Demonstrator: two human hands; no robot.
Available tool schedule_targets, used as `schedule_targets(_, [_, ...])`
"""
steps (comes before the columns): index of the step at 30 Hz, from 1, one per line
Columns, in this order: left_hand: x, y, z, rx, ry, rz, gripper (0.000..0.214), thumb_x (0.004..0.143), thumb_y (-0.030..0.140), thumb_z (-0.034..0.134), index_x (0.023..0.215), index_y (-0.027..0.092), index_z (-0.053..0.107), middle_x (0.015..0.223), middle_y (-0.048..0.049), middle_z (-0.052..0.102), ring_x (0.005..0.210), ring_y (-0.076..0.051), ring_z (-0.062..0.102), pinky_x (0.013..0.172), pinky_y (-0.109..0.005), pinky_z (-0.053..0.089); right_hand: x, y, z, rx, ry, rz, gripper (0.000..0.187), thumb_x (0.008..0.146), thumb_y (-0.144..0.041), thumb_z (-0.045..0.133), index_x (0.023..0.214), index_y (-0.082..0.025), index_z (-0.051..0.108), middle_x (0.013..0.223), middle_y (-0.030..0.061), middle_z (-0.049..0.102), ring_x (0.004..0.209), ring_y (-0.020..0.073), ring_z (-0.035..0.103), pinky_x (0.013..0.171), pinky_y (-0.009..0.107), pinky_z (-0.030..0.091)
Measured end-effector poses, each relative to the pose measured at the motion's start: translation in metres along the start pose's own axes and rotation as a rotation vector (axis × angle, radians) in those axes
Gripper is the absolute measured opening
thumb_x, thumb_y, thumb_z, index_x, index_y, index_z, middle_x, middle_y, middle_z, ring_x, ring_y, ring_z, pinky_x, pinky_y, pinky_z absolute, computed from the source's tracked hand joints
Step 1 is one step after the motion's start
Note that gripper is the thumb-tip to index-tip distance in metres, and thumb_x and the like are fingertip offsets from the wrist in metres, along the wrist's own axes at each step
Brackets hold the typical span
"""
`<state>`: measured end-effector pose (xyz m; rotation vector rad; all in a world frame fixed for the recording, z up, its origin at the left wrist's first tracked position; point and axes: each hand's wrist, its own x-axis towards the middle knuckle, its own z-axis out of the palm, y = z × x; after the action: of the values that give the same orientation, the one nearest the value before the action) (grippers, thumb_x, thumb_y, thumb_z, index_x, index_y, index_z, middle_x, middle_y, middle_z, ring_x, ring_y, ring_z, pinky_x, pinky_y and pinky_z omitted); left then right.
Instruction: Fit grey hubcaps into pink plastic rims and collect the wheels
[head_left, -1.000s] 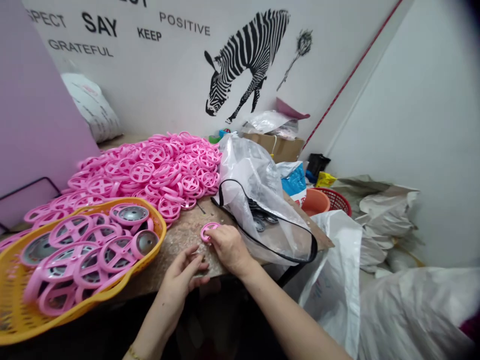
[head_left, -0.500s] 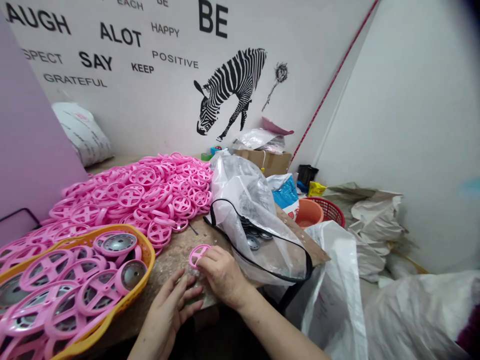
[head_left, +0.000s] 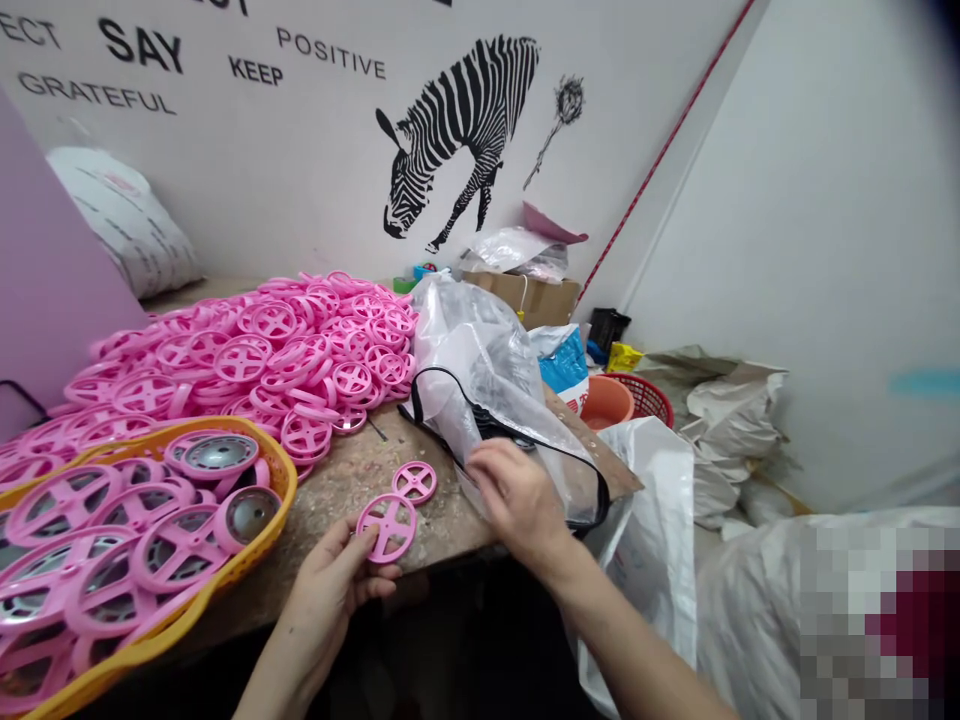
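Head view: our left hand (head_left: 328, 590) grips a pink plastic spoked wheel (head_left: 386, 528) at lower centre, w/ a 2nd pink wheel (head_left: 414, 482) just beyond it on the worn wood bench (head_left: 337, 490); our right hand (head_left: 517, 495), open, is at the clear poly bag (head_left: 457, 350).

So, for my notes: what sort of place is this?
Probably a small assembly workshop: a heap of pink plastic spoked wheels, a yellow plastic basket of metal-hubbed wheels, a worn wooden workbench.
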<state>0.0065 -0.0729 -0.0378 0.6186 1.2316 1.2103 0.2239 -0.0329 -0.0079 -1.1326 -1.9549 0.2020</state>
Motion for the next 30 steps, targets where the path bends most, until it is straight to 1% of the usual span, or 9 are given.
schedule_targets(3, [-0.001, -0.002, 0.001, 0.015, 0.007, 0.018, 0.024, 0.070, 0.017, 0.077, 0.088, 0.016, 0.061, 0.062, 0.0010, 0.066, 0.049, -0.014, 0.065, 0.042, -0.021, 0.055, 0.014, 0.038, -0.010, -0.383, -0.153, 0.219, 0.020, 0.094, -0.019, 0.053, 0.107, -0.017, 0.068, 0.105, 0.0106, 0.070, 0.101, 0.0228, 0.063, 0.091, 0.034, 0.047])
schedule_targets(5, [-0.002, -0.003, 0.001, 0.027, 0.001, 0.030, 0.024, 0.070, 0.020, 0.077, 0.089, 0.016, 0.062, 0.063, 0.0013, 0.066, 0.050, -0.014, 0.065, 0.043, -0.021, 0.056, 0.019, 0.058, -0.008, -0.449, -0.211, 0.243, 0.023, 0.091, -0.019, 0.059, 0.111, -0.014, 0.069, 0.109, 0.0140, 0.070, 0.105, 0.0262, 0.062, 0.094, 0.036, 0.046])
schedule_targets(7, [-0.003, -0.004, 0.001, 0.037, -0.009, 0.043, 0.025, 0.071, 0.021, 0.077, 0.090, 0.016, 0.062, 0.063, 0.0019, 0.065, 0.052, -0.014, 0.065, 0.044, -0.021, 0.056, 0.018, 0.069, -0.002, -0.459, -0.253, 0.233, 0.025, 0.088, -0.020, 0.062, 0.112, -0.013, 0.070, 0.111, 0.0161, 0.070, 0.108, 0.0283, 0.062, 0.095, 0.037, 0.044])
schedule_targets(10, [-0.003, -0.006, 0.001, 0.046, -0.018, 0.052, 0.024, 0.072, 0.021, 0.076, 0.088, 0.016, 0.061, 0.063, 0.0023, 0.065, 0.052, -0.014, 0.065, 0.045, -0.021, 0.056, 0.012, 0.075, 0.007, -0.464, -0.296, 0.223, 0.024, 0.091, -0.022, 0.059, 0.110, -0.013, 0.071, 0.112, 0.0175, 0.070, 0.108, 0.0292, 0.062, 0.097, 0.038, 0.043])
schedule_targets(16, [-0.001, -0.008, 0.001, 0.073, -0.021, 0.043, 0.021, 0.075, 0.020, 0.073, 0.090, 0.016, 0.060, 0.065, 0.0006, 0.067, 0.051, -0.014, 0.065, 0.044, -0.022, 0.056, 0.007, 0.082, 0.011, -0.383, -0.320, 0.203, 0.028, 0.092, -0.024, 0.058, 0.116, -0.015, 0.068, 0.116, 0.0127, 0.070, 0.111, 0.0221, 0.062, 0.095, 0.028, 0.043])
schedule_targets(21, [-0.002, -0.009, 0.000, 0.094, -0.058, 0.066, 0.021, 0.079, 0.022, 0.072, 0.096, 0.015, 0.061, 0.071, -0.0013, 0.069, 0.055, -0.013, 0.066, 0.048, -0.022, 0.057, 0.009, 0.083, 0.010, -0.310, -0.228, 0.237, 0.024, 0.098, -0.028, 0.050, 0.107, -0.019, 0.071, 0.103, 0.0075, 0.074, 0.099, 0.0194, 0.067, 0.085, 0.026, 0.046])
schedule_targets(26, [-0.003, -0.013, -0.004, 0.092, -0.074, 0.069, 0.021, 0.079, 0.024, 0.074, 0.095, 0.016, 0.062, 0.072, -0.0013, 0.069, 0.055, -0.013, 0.066, 0.049, -0.022, 0.058, 0.008, 0.079, 0.002, -0.276, -0.061, 0.286, 0.024, 0.097, -0.025, 0.049, 0.097, -0.018, 0.072, 0.095, 0.0089, 0.075, 0.091, 0.0227, 0.069, 0.082, 0.031, 0.048])
schedule_targets(28, [-0.003, -0.013, -0.004, 0.092, -0.083, 0.059, 0.021, 0.080, 0.024, 0.073, 0.094, 0.016, 0.062, 0.071, -0.0014, 0.069, 0.055, -0.013, 0.066, 0.049, -0.022, 0.058, 0.006, 0.073, -0.003, -0.229, 0.018, 0.267, 0.023, 0.096, -0.025, 0.050, 0.101, -0.018, 0.072, 0.099, 0.0091, 0.075, 0.094, 0.0229, 0.069, 0.085, 0.032, 0.050])
schedule_targets(30, [-0.005, -0.012, -0.002, 0.085, -0.093, 0.046, 0.022, 0.079, 0.025, 0.074, 0.094, 0.016, 0.063, 0.071, -0.0009, 0.068, 0.054, -0.012, 0.066, 0.048, -0.021, 0.057, 0.002, 0.063, -0.007, -0.112, 0.123, 0.175, 0.023, 0.096, -0.024, 0.051, 0.105, -0.019, 0.071, 0.104, 0.0081, 0.075, 0.097, 0.0219, 0.070, 0.089, 0.034, 0.051])
